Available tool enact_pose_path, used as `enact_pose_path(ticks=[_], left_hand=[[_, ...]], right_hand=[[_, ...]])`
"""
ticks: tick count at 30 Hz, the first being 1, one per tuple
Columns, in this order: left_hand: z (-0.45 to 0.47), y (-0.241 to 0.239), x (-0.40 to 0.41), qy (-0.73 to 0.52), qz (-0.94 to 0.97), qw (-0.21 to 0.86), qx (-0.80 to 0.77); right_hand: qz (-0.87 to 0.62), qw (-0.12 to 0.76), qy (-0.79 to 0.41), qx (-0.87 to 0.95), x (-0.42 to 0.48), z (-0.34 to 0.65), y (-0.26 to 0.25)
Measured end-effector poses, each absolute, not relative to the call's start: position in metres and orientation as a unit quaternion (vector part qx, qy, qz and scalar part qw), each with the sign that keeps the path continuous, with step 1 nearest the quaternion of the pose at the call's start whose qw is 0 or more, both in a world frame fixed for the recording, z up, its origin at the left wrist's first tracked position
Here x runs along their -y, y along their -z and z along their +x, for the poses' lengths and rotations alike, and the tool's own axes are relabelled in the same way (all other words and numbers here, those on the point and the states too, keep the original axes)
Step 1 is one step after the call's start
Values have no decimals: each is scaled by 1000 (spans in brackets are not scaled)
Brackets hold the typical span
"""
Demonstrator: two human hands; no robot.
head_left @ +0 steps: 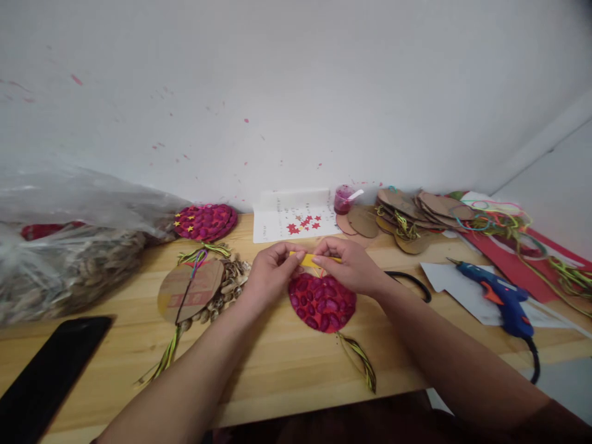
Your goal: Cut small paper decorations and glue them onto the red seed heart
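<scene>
My left hand [276, 266] pinches the left end of a yellow strip [308, 259], which looks like paper. At its right end, my right hand [345, 262] grips the same strip between thumb and fingers. Just below both hands lies a red disc [322, 303] covered with glossy magenta lumps. From its lower edge trails a yellow-green and dark tassel [363, 361]. Behind the hands, red and gold stars [305, 225] rest on a folded white sheet [266, 231].
A blue glue gun [504, 296] lies on white paper at right. Cardboard discs [407, 213] and cords are piled behind it. To the left are a cardboard disc [189, 290], shells [231, 280], stacked magenta discs [208, 222], a plastic bag [78, 246] and a black phone [55, 376].
</scene>
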State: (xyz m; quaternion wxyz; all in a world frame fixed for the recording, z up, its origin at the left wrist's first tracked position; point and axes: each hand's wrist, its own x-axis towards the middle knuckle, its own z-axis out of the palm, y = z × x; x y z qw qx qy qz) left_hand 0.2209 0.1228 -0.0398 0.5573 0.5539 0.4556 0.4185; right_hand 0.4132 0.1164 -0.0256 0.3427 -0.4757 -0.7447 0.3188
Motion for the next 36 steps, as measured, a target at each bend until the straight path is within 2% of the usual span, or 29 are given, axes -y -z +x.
enact_pose_path(ticks=[5, 10, 15, 28, 36], left_hand=[[217, 43, -124, -410, 586, 518, -469], [218, 42, -124, -409, 585, 526, -463], [218, 40, -124, -420, 578, 517, -471], [214, 41, -127, -436, 598, 456, -495], [218, 34, -122, -430, 585, 505, -467]], right_hand=[[-476, 337, -310, 751, -117, 415, 24], [-477, 303, -370, 738, -116, 417, 22], [-501, 286, -376, 726, -118, 420, 22], [-513, 295, -325, 737, -122, 428, 23], [-507, 287, -360, 728, -120, 425, 23]])
